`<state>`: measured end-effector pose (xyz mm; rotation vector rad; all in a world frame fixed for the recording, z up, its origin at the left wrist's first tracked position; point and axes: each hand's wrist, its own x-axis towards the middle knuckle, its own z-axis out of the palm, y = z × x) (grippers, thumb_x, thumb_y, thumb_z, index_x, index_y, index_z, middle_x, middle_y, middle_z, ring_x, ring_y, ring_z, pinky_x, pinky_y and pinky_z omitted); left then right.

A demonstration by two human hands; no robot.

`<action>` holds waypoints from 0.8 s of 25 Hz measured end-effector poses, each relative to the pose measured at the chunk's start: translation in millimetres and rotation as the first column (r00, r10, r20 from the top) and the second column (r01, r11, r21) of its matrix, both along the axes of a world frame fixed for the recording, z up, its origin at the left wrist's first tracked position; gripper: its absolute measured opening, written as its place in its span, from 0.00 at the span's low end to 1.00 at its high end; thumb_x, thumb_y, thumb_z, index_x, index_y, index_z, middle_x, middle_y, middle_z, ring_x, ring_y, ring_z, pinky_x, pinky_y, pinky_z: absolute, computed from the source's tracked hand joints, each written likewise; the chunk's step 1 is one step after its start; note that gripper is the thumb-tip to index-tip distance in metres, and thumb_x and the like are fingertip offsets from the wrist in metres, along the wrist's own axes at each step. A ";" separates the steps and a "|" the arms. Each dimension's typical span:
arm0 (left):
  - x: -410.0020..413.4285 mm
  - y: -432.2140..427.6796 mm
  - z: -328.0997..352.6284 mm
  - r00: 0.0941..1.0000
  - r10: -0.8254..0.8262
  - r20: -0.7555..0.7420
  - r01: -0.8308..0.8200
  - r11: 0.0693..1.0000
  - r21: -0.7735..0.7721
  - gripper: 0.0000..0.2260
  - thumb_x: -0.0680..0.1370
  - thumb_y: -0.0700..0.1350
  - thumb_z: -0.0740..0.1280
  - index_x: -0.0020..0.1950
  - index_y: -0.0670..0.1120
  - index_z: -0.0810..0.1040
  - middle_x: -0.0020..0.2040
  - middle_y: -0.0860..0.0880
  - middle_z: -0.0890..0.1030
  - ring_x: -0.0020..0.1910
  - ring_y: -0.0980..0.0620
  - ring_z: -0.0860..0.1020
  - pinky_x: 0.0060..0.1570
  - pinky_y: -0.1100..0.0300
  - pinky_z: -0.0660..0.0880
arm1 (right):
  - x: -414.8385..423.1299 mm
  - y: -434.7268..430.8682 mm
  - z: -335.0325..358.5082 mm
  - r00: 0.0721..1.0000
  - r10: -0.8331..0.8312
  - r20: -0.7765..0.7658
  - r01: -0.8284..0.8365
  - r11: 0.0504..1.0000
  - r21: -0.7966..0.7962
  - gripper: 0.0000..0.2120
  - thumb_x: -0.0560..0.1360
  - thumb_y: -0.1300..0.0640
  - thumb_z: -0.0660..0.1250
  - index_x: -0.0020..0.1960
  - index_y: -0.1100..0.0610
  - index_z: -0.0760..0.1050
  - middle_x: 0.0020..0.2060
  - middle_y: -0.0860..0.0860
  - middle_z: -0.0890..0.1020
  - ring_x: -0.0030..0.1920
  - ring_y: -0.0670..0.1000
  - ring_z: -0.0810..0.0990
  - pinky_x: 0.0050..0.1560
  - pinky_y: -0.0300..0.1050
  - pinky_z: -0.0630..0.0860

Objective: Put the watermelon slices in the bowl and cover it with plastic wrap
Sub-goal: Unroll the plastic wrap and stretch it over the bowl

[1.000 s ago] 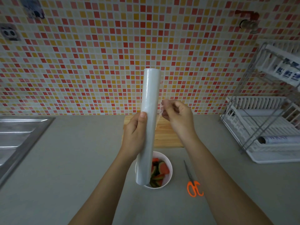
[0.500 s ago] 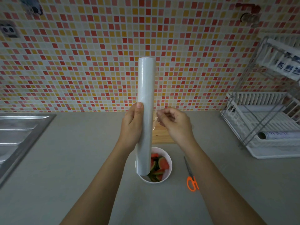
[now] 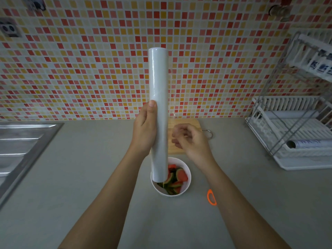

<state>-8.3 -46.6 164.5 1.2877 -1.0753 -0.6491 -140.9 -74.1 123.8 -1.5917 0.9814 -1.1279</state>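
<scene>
My left hand (image 3: 144,130) grips a long white roll of plastic wrap (image 3: 158,83), held upright over the counter. My right hand (image 3: 188,141) is just right of the roll, blurred, with its fingers curled and pinching the thin clear edge of the film (image 3: 171,112) that runs down beside the roll. Below the roll's lower end stands a white bowl (image 3: 186,186) holding several watermelon slices (image 3: 180,177); the roll hides the bowl's left part.
A wooden cutting board (image 3: 188,123) lies behind my hands. Orange-handled scissors (image 3: 211,197) lie right of the bowl, partly hidden by my right arm. A white dish rack (image 3: 296,141) with another roll stands at the right. A steel sink drainer (image 3: 23,141) is at the left.
The roll has stayed upright in my left hand. My right hand has moved down and a little right, away from the roll, drawing the film's edge with it.
</scene>
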 end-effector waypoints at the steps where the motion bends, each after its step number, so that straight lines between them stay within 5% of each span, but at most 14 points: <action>1: 1.4 -1.1 0.6 1.000 -0.007 -0.008 0.007 1.000 -0.006 0.20 0.80 0.60 0.53 0.47 0.46 0.76 0.43 0.40 0.78 0.46 0.38 0.78 0.48 0.39 0.76 | -0.5 1.4 -4.0 0.998 0.020 -0.053 -0.022 0.999 -0.041 0.12 0.66 0.36 0.68 0.40 0.43 0.77 0.35 0.42 0.83 0.39 0.48 0.83 0.47 0.53 0.81; 4: 3.6 -2.5 3.0 1.000 -0.017 -0.011 0.017 1.000 -0.007 0.23 0.81 0.59 0.52 0.49 0.41 0.75 0.44 0.36 0.77 0.44 0.36 0.78 0.46 0.39 0.77 | -2.1 1.4 -10.0 0.996 -0.019 -0.083 0.010 0.994 -0.108 0.05 0.71 0.44 0.67 0.39 0.43 0.77 0.33 0.44 0.82 0.38 0.48 0.82 0.47 0.55 0.80; 8: 6.4 -4.9 9.7 1.000 -0.005 -0.005 0.005 1.000 -0.019 0.24 0.81 0.59 0.52 0.51 0.39 0.75 0.43 0.38 0.77 0.42 0.43 0.78 0.46 0.44 0.77 | 0.0 6.8 -11.8 0.996 0.060 -0.068 -0.062 0.998 -0.031 0.06 0.68 0.39 0.66 0.38 0.39 0.78 0.36 0.41 0.83 0.39 0.46 0.83 0.47 0.49 0.80; 12: 9.1 -8.0 16.7 1.000 -0.008 -0.016 0.007 0.999 -0.044 0.20 0.81 0.58 0.52 0.48 0.45 0.75 0.40 0.45 0.76 0.39 0.52 0.78 0.41 0.54 0.78 | -1.6 6.4 -16.2 0.998 0.035 -0.058 -0.038 0.998 -0.044 0.06 0.73 0.45 0.65 0.39 0.43 0.76 0.36 0.42 0.83 0.39 0.45 0.83 0.47 0.50 0.80; 16: 10.7 -11.1 19.0 1.000 0.008 0.011 -0.008 0.998 -0.066 0.22 0.81 0.59 0.52 0.49 0.42 0.74 0.42 0.43 0.75 0.40 0.48 0.77 0.44 0.46 0.78 | -4.7 9.8 -18.4 0.979 0.090 -0.183 -0.106 0.991 -0.080 0.05 0.71 0.45 0.67 0.37 0.41 0.75 0.35 0.38 0.82 0.39 0.41 0.81 0.43 0.40 0.77; 20: 9.8 -14.1 21.8 1.000 0.018 0.024 -0.017 0.997 -0.074 0.20 0.81 0.58 0.52 0.46 0.43 0.74 0.40 0.45 0.75 0.39 0.50 0.76 0.43 0.52 0.78 | -9.2 6.6 -22.8 0.986 0.086 -0.140 -0.088 0.996 -0.006 0.04 0.73 0.45 0.65 0.40 0.43 0.75 0.38 0.42 0.82 0.41 0.44 0.82 0.47 0.48 0.80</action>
